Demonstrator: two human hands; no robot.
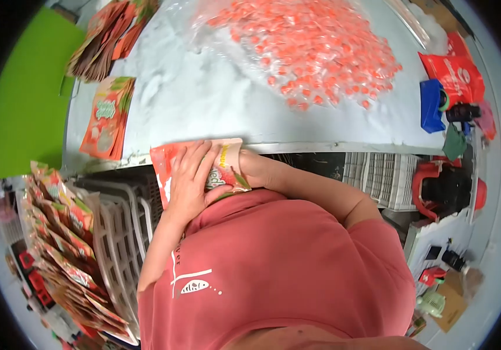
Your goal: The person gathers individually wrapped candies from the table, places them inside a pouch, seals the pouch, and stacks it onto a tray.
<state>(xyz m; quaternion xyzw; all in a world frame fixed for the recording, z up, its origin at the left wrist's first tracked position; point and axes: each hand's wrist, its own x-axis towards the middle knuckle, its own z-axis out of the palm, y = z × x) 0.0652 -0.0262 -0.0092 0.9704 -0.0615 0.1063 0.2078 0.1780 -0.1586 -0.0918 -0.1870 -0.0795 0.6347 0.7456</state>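
Observation:
A printed snack pouch (227, 169) in red and cream, with green lettering, is held upright against the table's front edge, close to my chest. My left hand (195, 175) lies across its front, fingers stretched over the face and thumb lower down. From the other side my right hand (253, 168) holds the pouch's edge; its fingers are hidden behind the pouch. On the table to the left lies a small stack of flat, similar pouches (109, 119). A big heap of small clear packets with orange-red pieces (320, 52) spreads over the far side of the table.
More flat pouches (104, 38) lie at the back left, beside a green panel (25, 87). A white crate (116, 233) with several filled pouches (66, 233) stands at my left. On the right are a blue tape dispenser (431, 106), a red bag (455, 76) and white baskets (382, 178).

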